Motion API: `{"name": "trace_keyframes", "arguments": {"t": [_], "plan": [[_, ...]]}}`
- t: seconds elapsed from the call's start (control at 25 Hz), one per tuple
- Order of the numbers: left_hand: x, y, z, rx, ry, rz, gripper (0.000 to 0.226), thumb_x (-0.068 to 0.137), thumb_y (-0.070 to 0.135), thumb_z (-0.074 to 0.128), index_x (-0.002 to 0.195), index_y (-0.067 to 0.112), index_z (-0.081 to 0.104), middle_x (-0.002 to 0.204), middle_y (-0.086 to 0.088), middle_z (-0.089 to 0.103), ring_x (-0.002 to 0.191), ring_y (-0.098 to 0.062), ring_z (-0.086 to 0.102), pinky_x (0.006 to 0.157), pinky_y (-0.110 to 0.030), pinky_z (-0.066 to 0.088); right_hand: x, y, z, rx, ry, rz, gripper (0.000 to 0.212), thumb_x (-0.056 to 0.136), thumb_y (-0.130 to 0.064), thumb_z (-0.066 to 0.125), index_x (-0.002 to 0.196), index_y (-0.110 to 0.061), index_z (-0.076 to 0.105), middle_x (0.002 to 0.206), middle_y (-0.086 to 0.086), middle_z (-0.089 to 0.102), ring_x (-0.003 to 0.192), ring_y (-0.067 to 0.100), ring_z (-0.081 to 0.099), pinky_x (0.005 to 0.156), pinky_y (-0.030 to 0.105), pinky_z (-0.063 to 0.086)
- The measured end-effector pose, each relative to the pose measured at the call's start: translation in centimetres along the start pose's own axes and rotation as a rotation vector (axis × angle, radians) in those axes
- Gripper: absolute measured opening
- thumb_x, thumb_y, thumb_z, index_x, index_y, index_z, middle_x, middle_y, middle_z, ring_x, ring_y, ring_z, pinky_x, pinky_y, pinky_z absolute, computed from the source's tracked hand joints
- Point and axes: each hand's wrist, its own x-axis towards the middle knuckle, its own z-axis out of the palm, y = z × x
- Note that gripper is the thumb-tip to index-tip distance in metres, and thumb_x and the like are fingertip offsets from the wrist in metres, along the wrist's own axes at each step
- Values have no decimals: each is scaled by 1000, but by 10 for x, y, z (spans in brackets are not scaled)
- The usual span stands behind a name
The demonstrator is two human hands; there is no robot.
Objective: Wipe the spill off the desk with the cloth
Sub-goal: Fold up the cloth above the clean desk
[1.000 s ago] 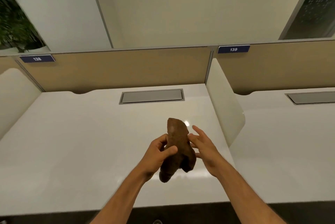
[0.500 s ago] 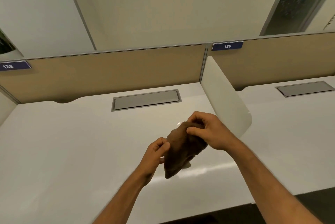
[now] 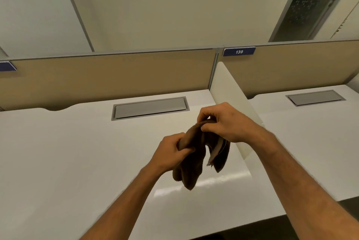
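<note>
A brown cloth (image 3: 194, 164) hangs in the air above the white desk (image 3: 68, 162), held by both hands. My left hand (image 3: 171, 150) grips its left fold from below. My right hand (image 3: 223, 121) pinches the upper edge a little higher and to the right. The cloth's loose ends dangle just above the desk surface. A faint glossy streak (image 3: 194, 185) shows on the desk right under the cloth; I cannot tell whether it is liquid or a light reflection.
A grey cable hatch (image 3: 149, 108) is set into the desk at the back. A white side divider (image 3: 233, 99) stands to the right, with a beige back panel (image 3: 106, 76) behind. A second desk (image 3: 320, 142) lies beyond the divider.
My right hand went from open beside the cloth to gripping its top. Both hands have pulled the bunched cloth apart, so it hangs looser. The view shifted to the right.
</note>
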Motion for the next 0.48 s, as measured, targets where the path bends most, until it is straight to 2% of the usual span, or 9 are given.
{"name": "trace_keyframes", "arguments": {"t": [0.08, 0.16, 0.24, 0.32, 0.4, 0.48], "plan": [[5, 0, -2, 53, 53, 17, 11, 98, 23, 68, 107, 27, 73, 97, 7, 76, 87, -12, 71, 84, -30, 60, -9, 2, 6, -8, 46, 25, 10, 95, -20, 67, 94, -30, 66, 83, -19, 60, 79, 8, 63, 72, 14, 50], [9, -1, -6, 28, 120, 27, 16, 98, 13, 63, 99, 24, 74, 92, 6, 76, 86, -13, 72, 79, -31, 61, -22, 4, 25, 38, 63, 48, 12, 92, -23, 69, 91, -34, 66, 83, -21, 62, 78, 6, 64, 67, 12, 47], [8, -1, -8, -19, 168, 38, 29, 98, 2, 55, 97, 23, 74, 93, 6, 77, 89, -14, 73, 83, -32, 62, -38, 6, 49, 180, 26, 55, 6, 86, -34, 70, 90, -36, 67, 87, -17, 67, 83, 3, 66, 66, 13, 50], [9, 0, -11, -102, 170, 50, 36, 99, -2, 51, 96, 25, 74, 91, 7, 77, 88, -14, 74, 82, -30, 61, -49, 12, 67, 429, 15, 87, 12, 81, -43, 68, 88, -34, 71, 91, -12, 72, 85, 9, 70, 69, 18, 57], [10, 4, -20, -286, 146, 47, 38, 100, -4, 53, 90, 26, 75, 87, 7, 78, 82, -9, 75, 76, -22, 58, -46, 28, 78, 661, 204, 207, 8, 88, -36, 67, 86, -30, 73, 89, -2, 75, 83, 21, 73, 71, 30, 62], [9, 8, -36, -419, 109, 42, 39, 101, 6, 56, 85, 33, 78, 87, 8, 79, 80, -6, 75, 72, -19, 57, -39, 49, 87, 682, 393, 348, 10, 96, -29, 66, 104, -30, 70, 104, -3, 74, 98, 24, 71, 83, 36, 62]]}}
